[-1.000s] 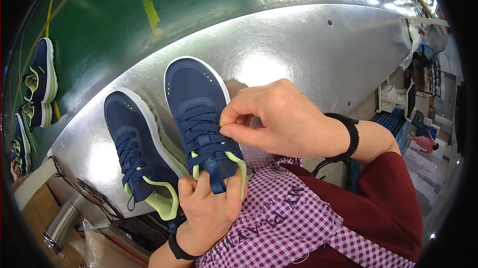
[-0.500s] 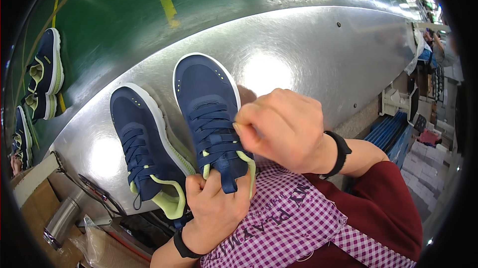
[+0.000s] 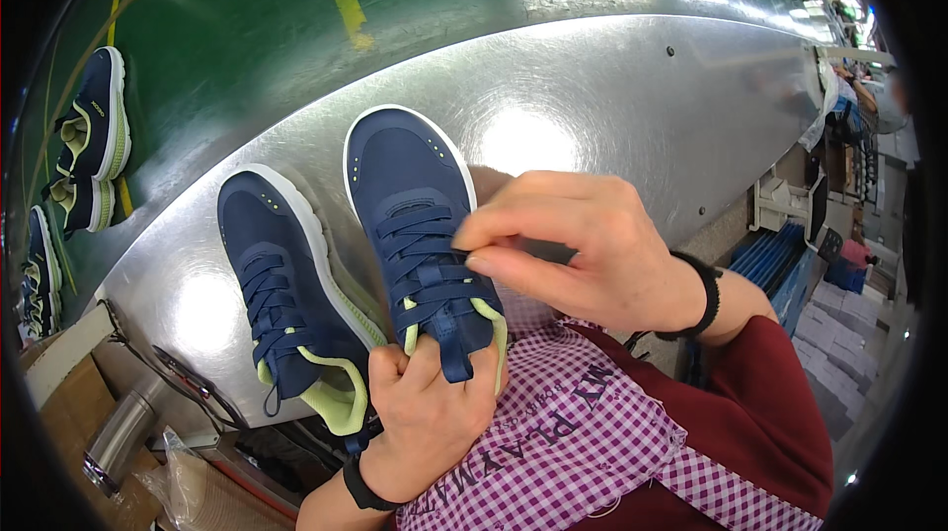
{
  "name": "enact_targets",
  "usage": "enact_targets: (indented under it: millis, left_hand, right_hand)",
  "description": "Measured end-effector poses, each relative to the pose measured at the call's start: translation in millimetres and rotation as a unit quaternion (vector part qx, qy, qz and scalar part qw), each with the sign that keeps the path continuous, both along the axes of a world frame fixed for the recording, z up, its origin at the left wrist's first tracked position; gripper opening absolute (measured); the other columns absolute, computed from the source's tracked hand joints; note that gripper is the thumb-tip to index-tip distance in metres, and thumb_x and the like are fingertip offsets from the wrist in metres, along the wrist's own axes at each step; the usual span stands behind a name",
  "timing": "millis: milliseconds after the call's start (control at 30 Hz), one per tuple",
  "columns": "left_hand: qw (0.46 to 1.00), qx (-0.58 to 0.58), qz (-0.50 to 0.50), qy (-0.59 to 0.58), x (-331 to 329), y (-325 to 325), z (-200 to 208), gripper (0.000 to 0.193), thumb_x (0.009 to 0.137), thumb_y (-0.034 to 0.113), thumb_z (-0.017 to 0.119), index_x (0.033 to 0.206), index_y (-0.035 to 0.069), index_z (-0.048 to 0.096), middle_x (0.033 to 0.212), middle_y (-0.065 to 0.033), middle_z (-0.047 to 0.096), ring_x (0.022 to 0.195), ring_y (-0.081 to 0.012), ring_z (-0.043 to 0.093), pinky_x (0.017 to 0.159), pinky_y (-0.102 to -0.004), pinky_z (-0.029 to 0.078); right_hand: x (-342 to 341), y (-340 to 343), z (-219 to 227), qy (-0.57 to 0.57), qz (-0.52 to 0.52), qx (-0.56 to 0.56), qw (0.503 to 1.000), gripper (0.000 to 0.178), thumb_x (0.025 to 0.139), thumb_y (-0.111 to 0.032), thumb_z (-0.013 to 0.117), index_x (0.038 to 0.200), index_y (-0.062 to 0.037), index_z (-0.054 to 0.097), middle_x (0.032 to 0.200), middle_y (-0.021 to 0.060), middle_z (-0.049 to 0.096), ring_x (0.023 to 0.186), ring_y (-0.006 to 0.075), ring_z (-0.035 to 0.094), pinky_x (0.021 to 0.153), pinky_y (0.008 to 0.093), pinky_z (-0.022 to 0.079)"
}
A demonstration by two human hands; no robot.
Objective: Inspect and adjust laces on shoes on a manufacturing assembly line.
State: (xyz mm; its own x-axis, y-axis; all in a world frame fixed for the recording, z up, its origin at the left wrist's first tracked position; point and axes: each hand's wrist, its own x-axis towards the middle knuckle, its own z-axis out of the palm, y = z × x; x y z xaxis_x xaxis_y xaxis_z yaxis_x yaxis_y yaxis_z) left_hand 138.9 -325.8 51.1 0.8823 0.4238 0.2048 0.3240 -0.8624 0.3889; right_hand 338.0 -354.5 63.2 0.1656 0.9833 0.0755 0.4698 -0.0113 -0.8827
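So our left grip [image 3: 433, 408] is grasping the navy sneaker [image 3: 407, 166] at its near end, fingers pushed up into the lime-lined opening around the tongue. The sneaker sits over the near side of the shiny metal counter [image 3: 612, 107], toe pointing far and a bit left. Our right grip [image 3: 597, 245] is at the right edge of that shoe's laces [image 3: 420, 247], with the thumb and forefinger slightly parted. Whether there's a bit of lace between those tips, we honestly can't tell.

Just left of it we've got the second sneaker [image 3: 281, 255], same navy and lime, lying on the counter with its toe pointing far and its white sole edge showing on the right. Too hard for us to say if the two shoes touch at the near end.

We've got a black wristband [image 3: 703, 296] on the right and another on the left, plus a purple checked apron [image 3: 553, 422] and a maroon sleeve [image 3: 765, 393]. Past the counter is a green surface [image 3: 217, 67] with yellow stripes, with more sneakers [image 3: 99, 92] at its left end. Near left there's a metal tube [image 3: 123, 444] and a clear plastic bag [image 3: 188, 482].
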Motion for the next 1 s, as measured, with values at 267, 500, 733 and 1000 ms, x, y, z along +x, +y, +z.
enact_targets:
  millis: [267, 500, 733, 1000]
  left_hand:
    - [1.000, -0.023, 0.005, 0.009, 1, 0, 1, 0.025, 0.066, 0.015, 0.077, 0.087, 0.006, 0.065, 0.079, -0.0047, 0.056, 0.075, -0.0234, 0.056, 0.059, -0.0389, 0.031]
    - [1.000, -0.012, 0.002, 0.000, 2, 0, 1, 0.027, 0.065, 0.017, 0.077, 0.087, 0.007, 0.064, 0.079, -0.0042, 0.056, 0.075, -0.0239, 0.054, 0.060, -0.0396, 0.033]
    - [1.000, 0.004, 0.008, 0.024, -1, 5, 2, 0.016, 0.072, 0.014, 0.071, 0.088, 0.011, 0.070, 0.077, -0.0015, 0.056, 0.074, -0.0188, 0.051, 0.056, -0.0342, 0.032]
    - [0.999, -0.029, -0.001, -0.014, -4, 6, -7, 0.021, 0.064, 0.011, 0.075, 0.083, 0.009, 0.067, 0.075, -0.0015, 0.053, 0.071, -0.0219, 0.051, 0.056, -0.0375, 0.032]
  right_hand:
    - [6, 56, 12, -0.200, 0.258, 0.036, 0.945, 0.013, 0.075, -0.013, 0.067, 0.073, -0.0028, 0.060, 0.076, 0.0071, 0.059, 0.070, 0.0251, 0.060, 0.055, 0.0359, 0.048]
    - [14, 91, 35, -0.232, 0.388, 0.097, 0.887, 0.016, 0.073, -0.012, 0.060, 0.065, 0.0019, 0.061, 0.068, 0.0137, 0.061, 0.068, 0.0306, 0.062, 0.064, 0.0374, 0.051]
    - [8, 95, 17, -0.199, 0.433, 0.111, 0.872, 0.018, 0.073, -0.014, 0.063, 0.063, 0.0011, 0.062, 0.066, 0.0129, 0.062, 0.070, 0.0273, 0.062, 0.058, 0.0379, 0.048]
    - [-5, 54, -15, -0.244, 0.179, 0.197, 0.932, 0.023, 0.063, -0.010, 0.068, 0.075, -0.0007, 0.052, 0.070, 0.0067, 0.043, 0.062, 0.0208, 0.052, 0.044, 0.0294, 0.044]
